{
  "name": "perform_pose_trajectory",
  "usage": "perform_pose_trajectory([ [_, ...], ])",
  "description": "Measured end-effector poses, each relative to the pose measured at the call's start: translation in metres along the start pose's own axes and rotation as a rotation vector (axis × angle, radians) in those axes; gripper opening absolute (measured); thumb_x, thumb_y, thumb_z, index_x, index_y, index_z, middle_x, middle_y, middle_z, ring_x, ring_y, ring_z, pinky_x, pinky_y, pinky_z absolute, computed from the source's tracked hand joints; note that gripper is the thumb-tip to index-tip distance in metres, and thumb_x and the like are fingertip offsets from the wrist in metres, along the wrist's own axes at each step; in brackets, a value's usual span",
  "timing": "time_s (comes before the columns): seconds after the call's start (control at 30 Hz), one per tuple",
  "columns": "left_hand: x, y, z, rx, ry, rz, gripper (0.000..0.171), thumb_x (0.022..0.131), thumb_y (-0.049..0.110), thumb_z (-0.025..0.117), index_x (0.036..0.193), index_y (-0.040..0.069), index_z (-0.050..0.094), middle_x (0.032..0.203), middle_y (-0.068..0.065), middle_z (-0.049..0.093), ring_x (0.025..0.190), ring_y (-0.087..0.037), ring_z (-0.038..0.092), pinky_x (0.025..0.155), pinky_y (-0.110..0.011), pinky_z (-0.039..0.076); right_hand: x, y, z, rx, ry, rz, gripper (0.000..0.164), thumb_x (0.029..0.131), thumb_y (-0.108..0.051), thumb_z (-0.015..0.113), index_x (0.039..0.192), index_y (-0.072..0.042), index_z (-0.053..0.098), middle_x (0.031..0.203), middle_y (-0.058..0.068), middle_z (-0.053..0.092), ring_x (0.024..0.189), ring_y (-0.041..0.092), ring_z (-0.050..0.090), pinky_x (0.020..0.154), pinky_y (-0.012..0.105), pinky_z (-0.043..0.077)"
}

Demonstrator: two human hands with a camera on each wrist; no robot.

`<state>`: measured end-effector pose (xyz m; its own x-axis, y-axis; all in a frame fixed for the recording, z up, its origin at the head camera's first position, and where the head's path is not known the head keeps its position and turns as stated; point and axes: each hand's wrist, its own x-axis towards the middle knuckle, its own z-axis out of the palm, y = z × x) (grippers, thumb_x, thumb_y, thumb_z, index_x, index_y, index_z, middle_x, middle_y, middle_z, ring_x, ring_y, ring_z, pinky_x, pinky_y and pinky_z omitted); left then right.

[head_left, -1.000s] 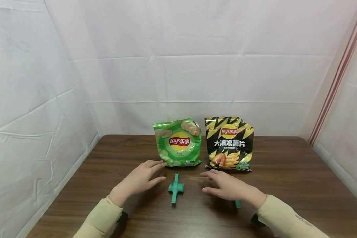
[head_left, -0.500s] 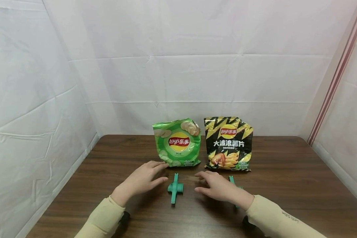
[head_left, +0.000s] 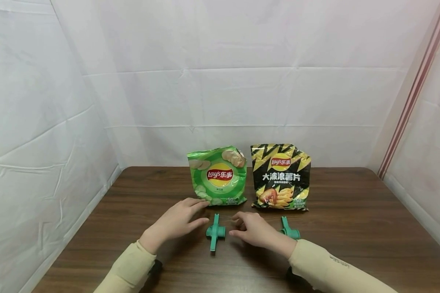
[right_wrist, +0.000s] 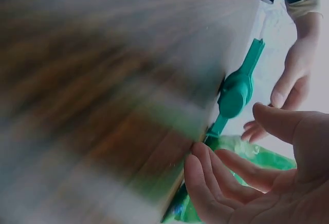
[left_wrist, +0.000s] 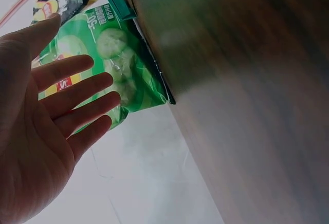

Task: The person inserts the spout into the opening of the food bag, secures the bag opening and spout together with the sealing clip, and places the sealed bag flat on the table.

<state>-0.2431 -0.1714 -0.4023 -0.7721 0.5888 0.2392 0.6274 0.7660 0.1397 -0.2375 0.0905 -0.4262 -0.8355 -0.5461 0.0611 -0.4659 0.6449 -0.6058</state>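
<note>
A green bag clip with a round spout point(head_left: 215, 232) lies on the table, its long bar pointing away from me. Just left of it hovers my left hand point(head_left: 176, 221), fingers spread and holding nothing. On the clip's right side is my right hand point(head_left: 254, 230), fingers loosely bent and apart from the clip. A second green spout clip point(head_left: 290, 233) lies beyond my right wrist, partly hidden by the forearm. Behind the hands stand a green Lay's chip bag point(head_left: 220, 177) and a black and yellow Lay's chip bag point(head_left: 280, 178), each with an uneven upper right corner.
The dark wooden table point(head_left: 344, 203) extends to both sides. White cloth point(head_left: 242, 97) hangs behind it and along the left and right. Dark wrist devices sit under both cuffs.
My right hand has moved left toward the nearer clip, uncovering more of the second clip. My left hand has shifted slightly right. The bags and clips lie as before.
</note>
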Motion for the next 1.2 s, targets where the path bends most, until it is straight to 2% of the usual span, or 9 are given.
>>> perform_pose_trajectory([
  [0.2, 0.001, 0.001, 0.0, -0.009, 0.006, 0.018, 0.052, 0.093, 0.046, 0.056, 0.134, 0.014, 0.055, 0.13, -0.007, 0.059, 0.119, -0.025, 0.055, 0.098, -0.043, 0.046, 0.007, -0.005, 0.005, 0.037, -0.005, 0.007, 0.037, 0.087, -0.03, 0.069, 0.113, -0.004, 0.062, 0.101, 0.01, 0.07, 0.091, 0.022, 0.067, 0.074, 0.033, 0.053],
  [0.4, 0.001, 0.0, -0.001, -0.01, 0.004, 0.012, 0.052, 0.093, 0.046, 0.056, 0.135, 0.016, 0.054, 0.131, -0.007, 0.058, 0.12, -0.025, 0.055, 0.098, -0.043, 0.046, 0.012, -0.006, 0.008, 0.042, -0.008, 0.023, 0.037, 0.085, -0.031, 0.071, 0.11, -0.004, 0.064, 0.096, 0.009, 0.071, 0.089, 0.022, 0.067, 0.076, 0.036, 0.053],
  [0.7, -0.001, -0.004, -0.003, -0.015, 0.022, 0.011, 0.052, 0.092, 0.043, 0.058, 0.135, 0.014, 0.054, 0.13, -0.009, 0.058, 0.119, -0.027, 0.055, 0.097, -0.045, 0.045, 0.019, -0.005, 0.011, 0.057, -0.041, 0.069, 0.034, 0.081, -0.031, 0.075, 0.105, -0.008, 0.068, 0.086, -0.002, 0.068, 0.079, 0.011, 0.062, 0.071, 0.028, 0.05],
  [0.97, -0.002, -0.004, -0.003, -0.006, 0.017, 0.014, 0.052, 0.093, 0.044, 0.057, 0.135, 0.014, 0.054, 0.13, -0.009, 0.058, 0.119, -0.026, 0.056, 0.097, -0.044, 0.046, 0.022, -0.006, 0.012, 0.062, -0.071, 0.114, 0.024, 0.081, -0.029, 0.075, 0.097, -0.012, 0.069, 0.086, -0.002, 0.067, 0.078, 0.009, 0.059, 0.069, 0.027, 0.049],
  [1.2, -0.003, -0.004, -0.002, -0.016, 0.01, -0.001, 0.052, 0.092, 0.043, 0.058, 0.135, 0.014, 0.054, 0.13, -0.01, 0.058, 0.119, -0.027, 0.055, 0.096, -0.045, 0.046, 0.022, -0.007, 0.013, 0.065, -0.071, 0.115, 0.026, 0.082, -0.028, 0.074, 0.101, -0.011, 0.068, 0.085, -0.004, 0.066, 0.078, 0.009, 0.059, 0.071, 0.028, 0.049],
])
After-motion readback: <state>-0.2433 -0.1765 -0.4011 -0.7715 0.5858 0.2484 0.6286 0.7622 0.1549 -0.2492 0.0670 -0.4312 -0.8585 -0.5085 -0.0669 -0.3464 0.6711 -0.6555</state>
